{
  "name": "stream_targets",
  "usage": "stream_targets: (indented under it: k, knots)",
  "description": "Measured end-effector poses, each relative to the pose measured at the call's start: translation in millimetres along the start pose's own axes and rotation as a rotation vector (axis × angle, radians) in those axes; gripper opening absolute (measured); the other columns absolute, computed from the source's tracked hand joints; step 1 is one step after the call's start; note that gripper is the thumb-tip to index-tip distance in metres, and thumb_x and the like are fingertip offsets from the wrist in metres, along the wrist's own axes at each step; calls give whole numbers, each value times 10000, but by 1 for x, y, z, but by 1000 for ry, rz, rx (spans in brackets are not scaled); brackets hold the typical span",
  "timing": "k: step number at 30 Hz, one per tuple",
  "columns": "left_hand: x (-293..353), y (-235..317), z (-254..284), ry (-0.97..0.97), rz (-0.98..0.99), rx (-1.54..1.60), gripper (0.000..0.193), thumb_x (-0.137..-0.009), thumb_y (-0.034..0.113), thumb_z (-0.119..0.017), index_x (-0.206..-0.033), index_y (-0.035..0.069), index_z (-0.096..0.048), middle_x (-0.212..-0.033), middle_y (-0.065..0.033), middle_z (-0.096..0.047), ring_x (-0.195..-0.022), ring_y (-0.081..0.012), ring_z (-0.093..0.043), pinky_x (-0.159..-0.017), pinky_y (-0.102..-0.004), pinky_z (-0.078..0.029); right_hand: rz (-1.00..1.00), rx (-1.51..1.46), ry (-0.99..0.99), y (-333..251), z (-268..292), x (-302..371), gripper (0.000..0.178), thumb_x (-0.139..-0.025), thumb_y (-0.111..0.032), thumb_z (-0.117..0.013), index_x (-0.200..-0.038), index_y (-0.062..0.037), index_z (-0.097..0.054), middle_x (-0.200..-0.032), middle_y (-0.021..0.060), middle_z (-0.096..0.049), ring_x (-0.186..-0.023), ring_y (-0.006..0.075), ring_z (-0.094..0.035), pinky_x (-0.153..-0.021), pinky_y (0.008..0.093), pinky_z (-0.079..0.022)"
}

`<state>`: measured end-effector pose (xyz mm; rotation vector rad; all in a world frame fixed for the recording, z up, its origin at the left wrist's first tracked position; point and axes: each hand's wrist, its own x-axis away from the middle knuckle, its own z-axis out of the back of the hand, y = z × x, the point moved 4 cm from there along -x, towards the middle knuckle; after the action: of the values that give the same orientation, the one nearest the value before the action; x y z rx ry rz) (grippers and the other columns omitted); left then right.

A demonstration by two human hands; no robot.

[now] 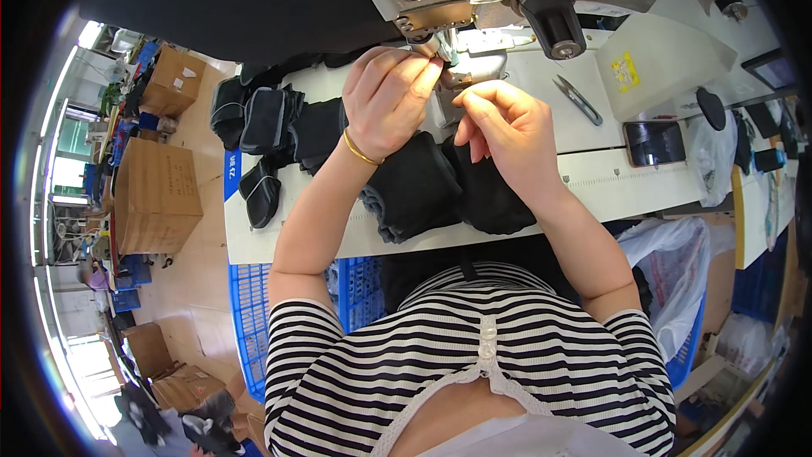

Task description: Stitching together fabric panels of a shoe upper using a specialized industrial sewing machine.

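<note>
Sewing machine (436, 17) stood ahead, back from the near edge of the worktop (630, 195)!
Left hand (385, 97) was nearer, right hand (507, 123) curled; I couldn't tell what either gripped.

Workshop with sewing machine (436, 17)

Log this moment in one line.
left hand: fingertips at sewing machine; right hand: nearby, grip unclear; black cloth bundles: on table; snips: on table

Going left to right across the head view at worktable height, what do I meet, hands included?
Small black fabric bundle → left hand → right hand → metal snips → dark glossy rectangular object → clear plastic bag.
</note>
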<state>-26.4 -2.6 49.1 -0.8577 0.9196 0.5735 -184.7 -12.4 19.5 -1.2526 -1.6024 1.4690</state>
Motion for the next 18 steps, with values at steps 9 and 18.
stream_targets:
  k: [9, 18]
  knots:
    - [-3, -2, -5, 26, 53, -47, 207, -623, 19, -732, -828, 30, -711, -843, -47, -650, -812, -217, -645, -723, -362, -551, -1, 14, -15, 4, -1, 2, 161, -961, -105, -567, -909, 15, -662, -640, 37, -646, -495, 43, -537, -464, 198, -414]
    - [-3, -3, -5, 32, 61, -39, 197, -616, 11, -724, -812, 25, -708, -835, -46, -647, -805, -214, -643, -701, -348, -543, -24, 52, -24, 7, 2, 6, 160, -959, -98, -568, -894, 16, -661, -635, 34, -642, -495, 44, -538, -470, 192, -415]
